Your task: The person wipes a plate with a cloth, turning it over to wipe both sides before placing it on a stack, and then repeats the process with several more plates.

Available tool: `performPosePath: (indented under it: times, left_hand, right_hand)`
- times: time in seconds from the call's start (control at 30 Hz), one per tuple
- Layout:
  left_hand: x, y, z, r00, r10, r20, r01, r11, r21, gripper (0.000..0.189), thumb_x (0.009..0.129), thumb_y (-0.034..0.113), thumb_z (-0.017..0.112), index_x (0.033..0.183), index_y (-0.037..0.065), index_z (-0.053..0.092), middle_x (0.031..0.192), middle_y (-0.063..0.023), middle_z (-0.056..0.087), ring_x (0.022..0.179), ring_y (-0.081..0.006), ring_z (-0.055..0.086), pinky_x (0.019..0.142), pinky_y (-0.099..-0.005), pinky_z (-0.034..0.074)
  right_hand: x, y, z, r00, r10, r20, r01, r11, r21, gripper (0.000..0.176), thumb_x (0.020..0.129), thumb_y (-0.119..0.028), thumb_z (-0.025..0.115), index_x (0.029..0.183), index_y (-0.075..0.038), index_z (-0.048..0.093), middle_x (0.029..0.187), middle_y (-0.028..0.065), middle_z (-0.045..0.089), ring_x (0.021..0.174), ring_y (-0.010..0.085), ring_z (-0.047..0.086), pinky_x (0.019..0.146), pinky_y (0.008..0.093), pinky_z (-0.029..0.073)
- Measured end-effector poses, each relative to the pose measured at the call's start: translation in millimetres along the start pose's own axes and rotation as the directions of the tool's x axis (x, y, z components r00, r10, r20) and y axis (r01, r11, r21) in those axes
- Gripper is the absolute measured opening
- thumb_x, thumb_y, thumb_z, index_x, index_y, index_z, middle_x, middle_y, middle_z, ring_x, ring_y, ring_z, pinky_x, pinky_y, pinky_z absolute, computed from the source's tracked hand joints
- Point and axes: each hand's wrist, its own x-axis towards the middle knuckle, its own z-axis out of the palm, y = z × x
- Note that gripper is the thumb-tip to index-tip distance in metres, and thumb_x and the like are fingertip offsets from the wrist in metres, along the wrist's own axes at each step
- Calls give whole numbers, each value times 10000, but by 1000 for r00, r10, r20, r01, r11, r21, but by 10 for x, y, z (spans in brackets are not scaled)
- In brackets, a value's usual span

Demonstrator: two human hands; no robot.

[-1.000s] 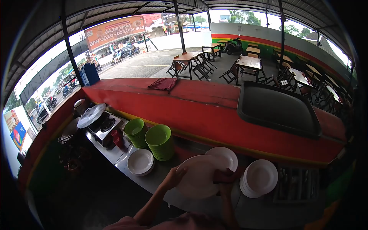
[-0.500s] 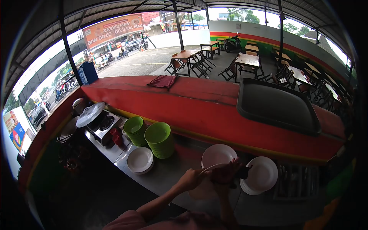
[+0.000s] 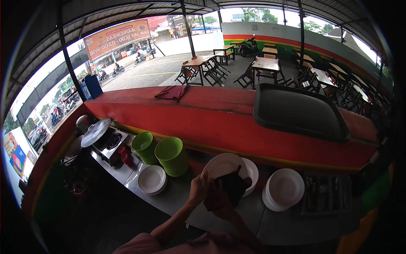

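Note:
Tilted up in front of me is a white plate (image 3: pixel 220 163), gripped at its left edge by my left hand (image 3: pixel 198 189). My right hand (image 3: pixel 223 208) holds a dark cloth (image 3: pixel 231 186) pressed against the plate's face; the cloth covers much of the lower plate and hides some of the fingers. Behind the held plate, another white plate (image 3: pixel 252 174) lies on the metal counter (image 3: pixel 179 203). To the right stands a stack of white plates (image 3: pixel 286 189).
Left along the counter are small white plates (image 3: pixel 151 179), stacked green bowls (image 3: pixel 170 154), red cups (image 3: pixel 125 156) and a stove (image 3: pixel 111 144) with a lid (image 3: pixel 96 132). A cutlery tray (image 3: pixel 326 194) sits at right. A black tray (image 3: pixel 300 112) and maroon cloth (image 3: pixel 171 92) lie on the red ledge (image 3: pixel 207 99).
The held plate has turned its face toward me and moved up and left. The dark cloth has shifted left onto the plate's face. The view has swung slightly right.

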Motion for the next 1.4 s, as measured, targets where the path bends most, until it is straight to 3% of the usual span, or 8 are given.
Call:
performPosePath:
  times: [0.53,0.67,0.77,0.9,0.97,1.03,1.13,1.4]
  left_hand:
    - [-59,504,-454,974,14,228,50,961,-274,597,999,341,534,1450,0,343,1313,-126,524,1120,-181,561,881,-303,490]
    - [-50,583,-480,963,-102,249,164,956,-244,635,964,362,591,1442,10,366,1348,-165,493,1166,-248,559,915,-358,494]
    - [108,226,-528,971,194,142,-215,964,155,597,977,360,577,1417,-3,398,1389,-184,448,1092,-238,612,927,-345,492]
    - [209,25,-647,865,496,-72,-316,650,691,527,1001,378,526,1372,8,470,1334,-169,506,1096,-244,606,960,-336,467]
    - [230,48,-704,968,251,-19,-238,937,255,550,997,409,519,1357,-5,479,1265,-182,563,1086,-236,609,953,-340,465]
    - [219,47,-739,986,117,117,-113,993,-35,552,1005,427,492,1338,-12,494,1191,-157,603,1051,-198,603,926,-323,468]
    - [147,-16,-745,945,79,317,-26,986,-166,534,1035,434,424,1306,-14,526,1069,-63,635,963,-96,578,854,-263,479]
    - [92,282,-566,956,-1,293,-28,995,96,524,1043,436,397,1179,-27,601,893,-45,641,874,-91,573,801,-296,486]
  right_hand:
    - [-205,292,1,948,-83,-306,82,996,-18,464,803,-198,737,1234,-67,627,1240,110,647,1209,290,581,939,356,462]
    - [-308,8,-105,844,480,-241,-282,777,563,272,872,-153,655,1116,-32,665,1026,67,691,957,162,640,832,326,498]
    - [-335,-3,-133,763,549,-342,-188,695,694,140,895,-146,618,934,-20,665,901,27,674,825,123,623,783,309,499]
    - [-541,436,-9,724,361,-588,-82,891,447,63,897,-105,579,915,-69,628,858,3,630,844,154,601,828,341,492]
    - [-591,594,-108,793,40,-607,-107,991,-75,81,910,-97,542,959,-96,606,901,6,608,890,166,587,866,359,482]
    - [-577,797,87,562,427,-708,10,853,522,57,786,-61,602,829,-59,638,819,40,607,800,203,591,743,369,460]
    - [-620,1085,205,473,598,-647,40,719,694,114,777,-28,600,880,-34,649,909,90,602,908,228,573,802,379,451]
    - [-361,560,-42,527,407,-746,-281,912,298,332,917,-153,507,1182,31,583,1268,178,556,1181,274,498,1038,400,370]
